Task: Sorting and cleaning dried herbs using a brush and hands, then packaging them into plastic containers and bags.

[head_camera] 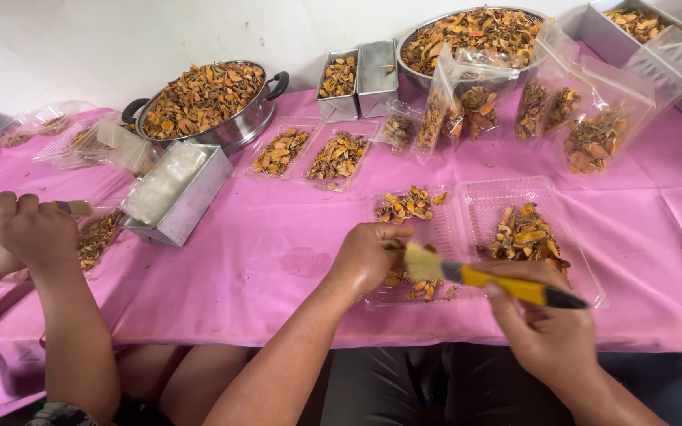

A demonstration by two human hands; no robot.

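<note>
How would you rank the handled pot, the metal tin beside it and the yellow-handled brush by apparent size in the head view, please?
1. Handled pot
2. Metal tin
3. Yellow-handled brush, though it lies nearest the camera, so the tin and brush are close.

pink-clothed table [278, 260] under trays [515, 207], pots [222, 126]

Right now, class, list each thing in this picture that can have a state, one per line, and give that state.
left hand: fisted over the front tray
right hand: gripping a yellow-handled brush
front tray: open, part filled with dried orange pieces
right tray: open, one heap inside
clear bags: standing, mouths open, part filled
handled pot: uncovered, heaped full
metal bowl: uncovered, full
co-worker's hand: closed on a small brush
</note>
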